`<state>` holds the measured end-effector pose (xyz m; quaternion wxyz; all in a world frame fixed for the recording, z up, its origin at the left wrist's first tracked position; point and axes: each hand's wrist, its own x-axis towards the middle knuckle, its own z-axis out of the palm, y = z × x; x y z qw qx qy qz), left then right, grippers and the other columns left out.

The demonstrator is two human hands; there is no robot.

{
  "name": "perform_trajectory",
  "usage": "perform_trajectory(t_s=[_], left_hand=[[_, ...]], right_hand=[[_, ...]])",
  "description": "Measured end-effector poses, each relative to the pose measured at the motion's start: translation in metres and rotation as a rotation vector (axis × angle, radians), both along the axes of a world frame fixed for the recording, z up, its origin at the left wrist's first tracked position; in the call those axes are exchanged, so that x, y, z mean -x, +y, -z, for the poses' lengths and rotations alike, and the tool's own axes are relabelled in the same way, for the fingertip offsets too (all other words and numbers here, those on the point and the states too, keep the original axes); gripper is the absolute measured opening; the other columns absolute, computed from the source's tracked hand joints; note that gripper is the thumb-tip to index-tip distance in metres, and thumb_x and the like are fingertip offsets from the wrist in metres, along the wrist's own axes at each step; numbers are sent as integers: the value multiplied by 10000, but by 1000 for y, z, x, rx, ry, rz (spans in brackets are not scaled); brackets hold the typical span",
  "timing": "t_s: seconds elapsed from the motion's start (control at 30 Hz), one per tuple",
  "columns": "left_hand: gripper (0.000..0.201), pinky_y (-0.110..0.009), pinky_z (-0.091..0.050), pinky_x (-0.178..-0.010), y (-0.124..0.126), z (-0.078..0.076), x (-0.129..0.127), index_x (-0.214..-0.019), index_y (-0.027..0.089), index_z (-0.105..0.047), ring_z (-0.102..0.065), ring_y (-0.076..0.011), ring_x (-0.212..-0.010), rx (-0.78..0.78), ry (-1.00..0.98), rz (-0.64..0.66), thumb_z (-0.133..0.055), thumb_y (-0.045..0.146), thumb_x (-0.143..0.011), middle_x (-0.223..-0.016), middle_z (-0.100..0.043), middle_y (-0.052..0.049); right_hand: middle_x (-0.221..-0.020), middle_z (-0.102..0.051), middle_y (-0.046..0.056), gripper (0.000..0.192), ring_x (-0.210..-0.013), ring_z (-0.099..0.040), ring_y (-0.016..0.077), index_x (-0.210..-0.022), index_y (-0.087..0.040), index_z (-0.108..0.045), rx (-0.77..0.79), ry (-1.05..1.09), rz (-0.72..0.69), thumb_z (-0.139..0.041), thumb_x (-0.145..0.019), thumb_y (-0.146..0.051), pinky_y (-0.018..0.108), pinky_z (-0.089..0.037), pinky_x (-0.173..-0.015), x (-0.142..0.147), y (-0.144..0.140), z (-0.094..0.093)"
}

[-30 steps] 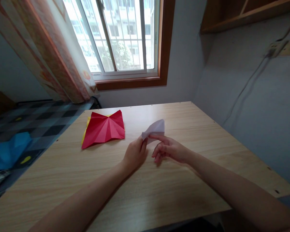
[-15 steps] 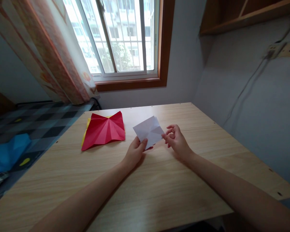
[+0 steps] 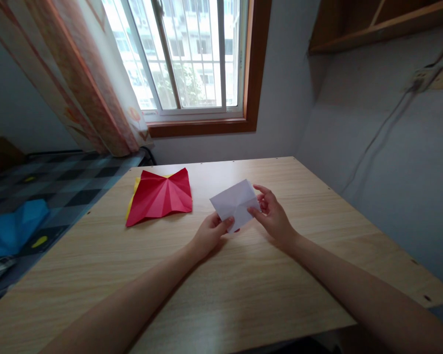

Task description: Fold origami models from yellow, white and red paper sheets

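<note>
Both hands hold one small white paper (image 3: pixel 236 205) just above the table (image 3: pixel 221 295), near its middle and well right of the red sheet.

Left hand (image 3: pixel 208 236): thumb and forefinger pinch the paper's near corner; other fingers curl under. Right hand (image 3: pixel 273 216): thumb pressed on the paper's right edge, forefinger behind it, remaining fingers loosely spread and slightly bent. Paper tilts up toward the camera, lifted off the wood.

Step in hand, by my reading: folding work on the white paper, mid-fold, with the sheet opened out and being turned or lined up between the two pinches. Next move likely calls for matching one edge or corner to a crease line and keeping both grips light, since thin paper buckles easily.

Materials and shapes:
- White paper: thin, matte, roughly square, faint crease lines crossing its face. Exact crease pattern is hard to read at this size.
- Red sheet (image 3: pixel 160 196): flat on the table, creased into ridges fanning from a centre point, upper edge notched like a bow tie. A yellow sheet (image 3: pixel 134 189) shows at its left edge, underneath.
- Table: pale wood-grain laminate, smooth, slight sheen, small screw holes near the rim.
- Curtain (image 3: pixel 88 78): soft printed fabric, orange and cream, hanging left of the window (image 3: pixel 192 54).
- Floor at left: dark checked covering with a blue object (image 3: pixel 11 231) lying on it.
</note>
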<state>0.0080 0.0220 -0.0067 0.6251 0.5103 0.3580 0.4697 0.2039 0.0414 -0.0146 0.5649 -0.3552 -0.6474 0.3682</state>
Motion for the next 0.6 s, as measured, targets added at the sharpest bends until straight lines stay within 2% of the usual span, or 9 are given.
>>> perform_trajectory(t_s=[0.13, 0.43, 0.6], left_hand=[[378, -327, -536, -709, 3, 3, 2, -939, 133, -706, -646, -186, -740, 67, -43, 6, -815, 382, -677, -875, -724, -73], [391, -321, -543, -697, 5, 7, 2, -975, 133, -703, -652, -191, -770, 120, -115, 0, -837, 323, -661, -932, -728, -85], [374, -306, -536, -678, 4, 8, 1, -956, 123, -702, -642, -180, -745, 107, -124, -1, -836, 316, -665, -904, -724, -81]], right_hand=[[-1068, -526, 35, 626, -761, -554, 137, -1394, -336, -394, -7, -62, 5, -654, -826, -300, 300, -518, -707, -1, -2, 1], [-1185, -502, 66, 535, -806, -530, 152, -1325, -326, -492, -7, -152, 16, -668, -820, -311, 287, -512, -642, -4, 2, 4], [-1177, -502, 77, 496, -890, -536, 181, -1310, -316, -505, -75, -247, 62, -651, -837, -298, 310, -530, -677, -6, 0, 1]])
